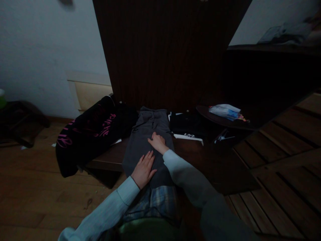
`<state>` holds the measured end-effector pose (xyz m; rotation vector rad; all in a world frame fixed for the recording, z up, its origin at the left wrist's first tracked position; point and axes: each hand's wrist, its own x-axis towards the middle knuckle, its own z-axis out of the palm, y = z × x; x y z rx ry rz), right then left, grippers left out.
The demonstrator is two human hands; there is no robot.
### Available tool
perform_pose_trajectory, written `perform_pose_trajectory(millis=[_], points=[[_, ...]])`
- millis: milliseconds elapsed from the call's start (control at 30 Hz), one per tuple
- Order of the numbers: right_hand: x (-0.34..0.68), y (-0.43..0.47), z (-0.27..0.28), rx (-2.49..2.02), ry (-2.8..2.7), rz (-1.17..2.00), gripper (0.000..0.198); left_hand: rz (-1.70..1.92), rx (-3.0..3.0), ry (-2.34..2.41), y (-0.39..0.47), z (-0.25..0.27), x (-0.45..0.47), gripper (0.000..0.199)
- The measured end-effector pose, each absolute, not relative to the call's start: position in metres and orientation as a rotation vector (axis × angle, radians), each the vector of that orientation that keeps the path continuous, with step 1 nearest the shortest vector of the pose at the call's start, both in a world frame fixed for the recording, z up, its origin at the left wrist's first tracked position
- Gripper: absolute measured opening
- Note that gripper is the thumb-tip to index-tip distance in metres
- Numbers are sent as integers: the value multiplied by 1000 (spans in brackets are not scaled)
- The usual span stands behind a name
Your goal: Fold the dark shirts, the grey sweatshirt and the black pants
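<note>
A dark grey cloth garment (145, 147), which looks like a pair of trousers with a gathered waistband at the far end, lies lengthwise over the dark bench and drapes towards my lap. My left hand (144, 169) rests flat on its near part, fingers stretched forward and thumb out to the right. Further up the cloth, my right hand (158, 143) lies on the garment with its fingers pointing away and left, loosely bent. Neither hand visibly grasps the fabric.
A black garment with pink lettering (92, 129) hangs over the bench's left end. Right of the grey cloth lie a folded black item with a white edge (187, 124) and a plastic packet (224, 111). A dark panel (165, 50) stands behind; wooden slats (283, 160) are at right.
</note>
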<state>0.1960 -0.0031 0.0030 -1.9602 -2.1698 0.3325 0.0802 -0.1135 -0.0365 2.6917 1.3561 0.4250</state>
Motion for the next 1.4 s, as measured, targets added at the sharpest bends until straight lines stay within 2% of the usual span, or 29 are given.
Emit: perform_pose_trajectory(millis=[300, 367, 433, 500, 633, 767, 867, 1000, 1100, 1233, 1400], points=[[186, 12, 4, -1980, -2154, 276, 26, 490, 2641, 1280, -111, -35, 79, 54], [194, 13, 4, -1888, -2104, 435, 19, 599, 2540, 1179, -112, -27, 71, 49], [209, 10, 6, -1714, -1996, 725, 9, 767, 2368, 1138, -116, -18, 55, 40], [233, -3, 7, -1490, -1821, 984, 16, 956, 2163, 1240, -124, -15, 32, 38], [289, -71, 1, -1318, -1459, 1023, 33, 1105, 1841, 1647, -145, -28, -19, 46], [331, -155, -25, -1555, -1206, 971, 40, 1013, 1543, 1740, -154, -54, -45, 53], [341, -190, -52, -1706, -1081, 1114, 47, 975, 1379, 1637, -151, -68, -42, 62], [327, -196, -78, -1599, -1049, 1293, 47, 991, 1209, 1537, -142, -77, -27, 67], [306, -187, -88, -1491, -872, 1368, 49, 1005, 1080, 1467, -139, -78, -17, 64], [284, -179, -91, -1377, -633, 1386, 50, 1017, 939, 1313, -140, -78, -7, 62], [278, -186, -83, -1432, -727, 1303, 53, 1074, 944, 1351, -150, -74, 1, 66]])
